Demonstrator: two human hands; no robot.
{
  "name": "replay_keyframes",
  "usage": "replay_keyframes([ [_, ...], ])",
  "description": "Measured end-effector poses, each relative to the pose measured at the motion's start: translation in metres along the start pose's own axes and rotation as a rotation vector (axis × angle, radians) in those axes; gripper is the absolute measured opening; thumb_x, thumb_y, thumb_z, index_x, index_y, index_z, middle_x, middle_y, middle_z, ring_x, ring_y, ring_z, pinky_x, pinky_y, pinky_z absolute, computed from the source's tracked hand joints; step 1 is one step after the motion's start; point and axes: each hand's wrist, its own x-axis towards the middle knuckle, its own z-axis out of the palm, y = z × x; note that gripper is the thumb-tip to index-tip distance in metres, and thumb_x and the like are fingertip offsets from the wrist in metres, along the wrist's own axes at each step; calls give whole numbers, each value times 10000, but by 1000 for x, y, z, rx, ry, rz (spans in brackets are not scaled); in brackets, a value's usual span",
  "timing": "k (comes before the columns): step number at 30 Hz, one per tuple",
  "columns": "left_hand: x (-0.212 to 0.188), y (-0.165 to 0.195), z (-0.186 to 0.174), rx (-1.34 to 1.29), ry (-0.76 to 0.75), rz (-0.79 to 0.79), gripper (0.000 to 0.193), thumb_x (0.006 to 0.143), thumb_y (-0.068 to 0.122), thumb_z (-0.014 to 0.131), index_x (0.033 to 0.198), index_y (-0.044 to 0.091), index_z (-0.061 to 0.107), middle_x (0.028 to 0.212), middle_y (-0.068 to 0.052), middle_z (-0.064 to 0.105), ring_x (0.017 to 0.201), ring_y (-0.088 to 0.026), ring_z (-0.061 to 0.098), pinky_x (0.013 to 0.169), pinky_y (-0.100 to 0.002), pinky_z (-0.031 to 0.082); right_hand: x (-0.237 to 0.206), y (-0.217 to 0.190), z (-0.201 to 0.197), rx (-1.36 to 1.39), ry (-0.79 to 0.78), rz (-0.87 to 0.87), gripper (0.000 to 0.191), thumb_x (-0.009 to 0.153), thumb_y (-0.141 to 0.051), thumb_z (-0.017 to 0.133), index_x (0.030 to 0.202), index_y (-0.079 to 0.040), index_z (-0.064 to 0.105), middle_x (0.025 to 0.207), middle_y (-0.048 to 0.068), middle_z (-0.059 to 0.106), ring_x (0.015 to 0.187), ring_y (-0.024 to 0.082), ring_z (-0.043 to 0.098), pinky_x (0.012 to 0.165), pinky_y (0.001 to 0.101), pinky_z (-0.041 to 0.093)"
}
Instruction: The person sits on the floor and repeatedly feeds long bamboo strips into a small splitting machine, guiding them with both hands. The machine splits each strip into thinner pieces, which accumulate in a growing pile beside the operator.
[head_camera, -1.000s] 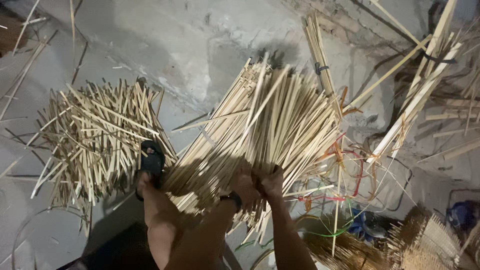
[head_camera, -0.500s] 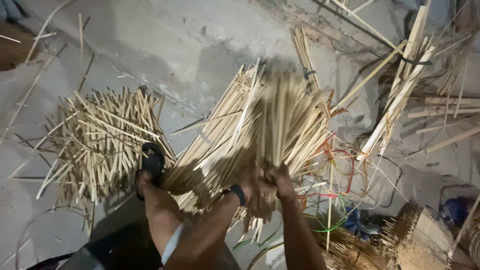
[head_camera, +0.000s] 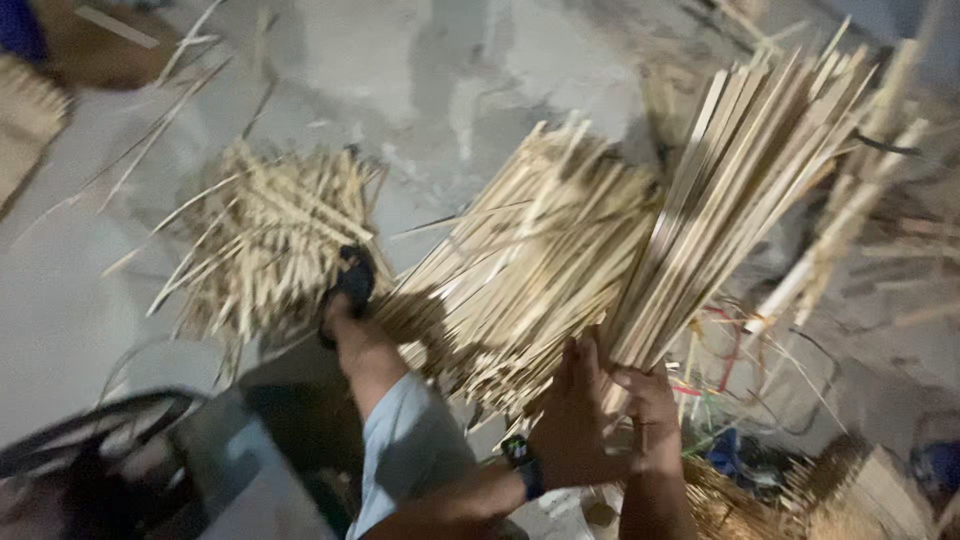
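Observation:
Both my hands grip the lower end of a bundle of flat pale bamboo strips (head_camera: 745, 190) that fans up and to the right. My left hand (head_camera: 572, 420), with a dark watch on its wrist, presses the bundle from the left. My right hand (head_camera: 648, 415) wraps it from below. Just left of the bundle a larger heap of the same strips (head_camera: 520, 270) lies slanted on the floor, touching my leg.
A loose pile of shorter sticks (head_camera: 265, 240) lies on the grey concrete floor to the left. My foot in a black sandal (head_camera: 350, 285) rests between the piles. Longer bamboo poles (head_camera: 850, 220), coloured strings (head_camera: 715, 345) and woven pieces (head_camera: 860, 490) clutter the right side.
A bundle has been separated from the heap and raised up and to the right in both hands. The view has moved closer and turned blurry.

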Motion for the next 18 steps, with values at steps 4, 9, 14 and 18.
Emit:
replay_keyframes([
  [4,-35,12,-53,97,-62,3,852,917,407,703,1548,-44,349,1365,-285,550,1067,-430,606,918,-531,541,-14,3,38,-52,-133,92,723,848,-108,799,1511,-95,512,1159,206,648,720,295,622,525,394,524],
  [9,-61,23,-125,454,-139,-74,726,930,449,741,1415,-46,523,817,-169,697,682,-284,674,703,-473,570,23,29,64,-105,-343,203,751,834,-124,804,1519,-103,497,1179,197,642,768,291,621,571,391,521],
  [14,-68,35,-161,376,357,-416,1155,663,725,823,1464,-7,427,1200,-253,618,1193,-370,583,1109,-586,406,27,65,93,-239,-528,411,780,820,-140,810,1527,-112,481,1199,189,636,815,288,619,617,388,517],
  [18,-60,11,-172,494,734,-314,1708,425,784,861,1444,-279,-3,1444,-591,220,1423,-629,224,1177,-668,93,24,71,114,-424,-642,542,803,809,-153,815,1533,-119,468,1215,183,631,853,286,618,654,386,514],
])
